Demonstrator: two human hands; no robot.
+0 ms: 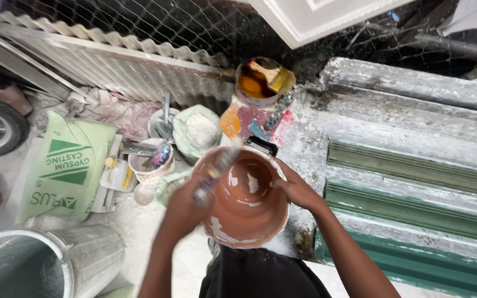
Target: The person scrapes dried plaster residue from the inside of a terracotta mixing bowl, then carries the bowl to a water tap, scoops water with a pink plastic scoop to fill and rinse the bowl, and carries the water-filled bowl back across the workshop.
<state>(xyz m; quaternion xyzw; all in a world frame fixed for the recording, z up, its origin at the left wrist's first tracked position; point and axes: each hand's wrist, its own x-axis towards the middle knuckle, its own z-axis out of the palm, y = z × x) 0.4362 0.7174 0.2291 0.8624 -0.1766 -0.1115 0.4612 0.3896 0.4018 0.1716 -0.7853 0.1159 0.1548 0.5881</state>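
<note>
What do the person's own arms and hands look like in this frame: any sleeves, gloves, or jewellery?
Both forearms are bare; no sleeves reach into view, and neither the left hand nor the right hand wears a glove. No watch, ring or bracelet shows, though the left hand is blurred, so small details there cannot be told. A dark garment covers the torso at the bottom edge.

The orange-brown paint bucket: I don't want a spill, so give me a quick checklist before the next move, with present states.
1. Right hand steadies the orange-brown paint bucket at its rim: ok.
2. Left hand grips the stirring tool: ok, though it is motion-blurred.
3. Paint level low, walls only smeared: ok.
4. Bucket's footing on the green moulded panel: cannot tell, base hidden.
5. Open tin with a brush stands apart from the bucket: ok.
6. Bags and tubs crowd the floor on the left: not ok.
</note>
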